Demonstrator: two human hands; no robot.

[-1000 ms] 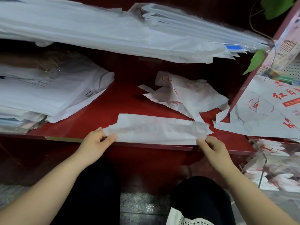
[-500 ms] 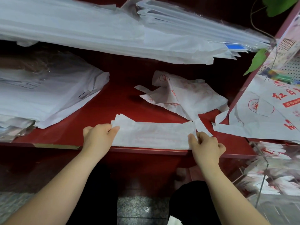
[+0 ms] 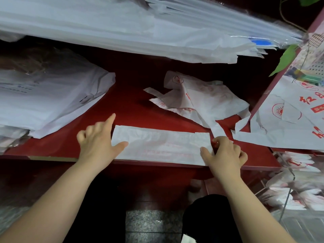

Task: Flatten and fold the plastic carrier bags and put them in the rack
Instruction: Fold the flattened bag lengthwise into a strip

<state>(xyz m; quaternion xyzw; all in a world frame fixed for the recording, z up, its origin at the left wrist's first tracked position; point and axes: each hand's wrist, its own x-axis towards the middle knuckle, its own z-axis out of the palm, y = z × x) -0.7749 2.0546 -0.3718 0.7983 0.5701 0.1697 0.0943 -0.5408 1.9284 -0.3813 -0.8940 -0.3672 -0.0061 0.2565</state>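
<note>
Along the counter's (image 3: 133, 102) front edge lies the folded bag (image 3: 161, 144) — left hand (image 3: 95, 142) thumb-pressing its left end, fingers (image 3: 109, 122) loose, apart; right hand (image 3: 226, 155) fingers clamped on the right end.

You were in what looked like a shop: a red shelf (image 3: 133, 100) held big piles of white bags (image 3: 122, 28) and red-printed carrier bags (image 3: 206, 100).

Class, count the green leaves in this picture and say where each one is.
2. The lower leaf hangs near the right edge; the upper leaf is cut off by the top right corner. More may be hidden out of frame.
</note>
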